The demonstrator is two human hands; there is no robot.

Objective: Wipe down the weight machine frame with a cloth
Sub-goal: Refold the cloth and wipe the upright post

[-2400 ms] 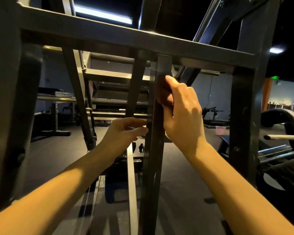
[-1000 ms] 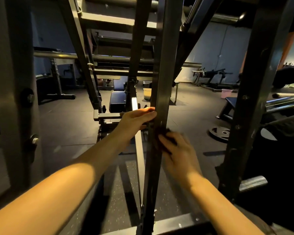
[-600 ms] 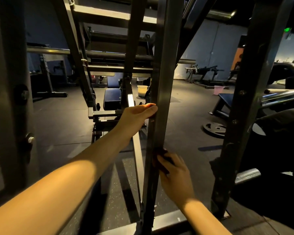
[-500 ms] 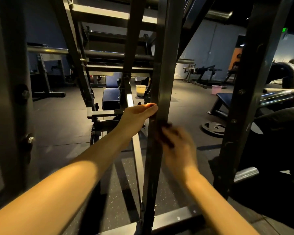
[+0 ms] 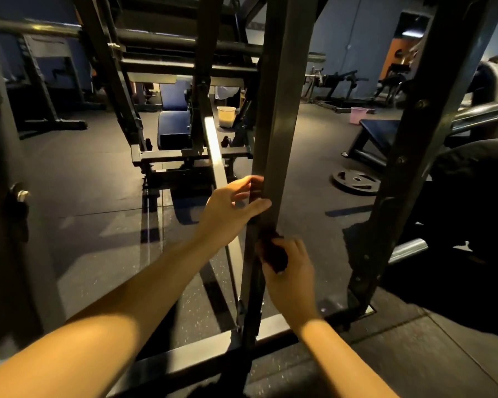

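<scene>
While the left hand (image 5: 233, 205) loosely grips the frame upright (image 5: 273, 139), the right hand (image 5: 289, 271) just below presses a dark cloth (image 5: 273, 254) against it.

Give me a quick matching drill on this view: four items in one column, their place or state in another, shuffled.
1. left hand
2. cloth
3. weight plate
4. pale bucket

A. flat on the floor, right of the upright
B. gripping the centre upright
C. pressed to the upright by the right hand
D. standing far back, beyond the blue bench

Pairs: 1-B, 2-C, 3-A, 4-D
</scene>
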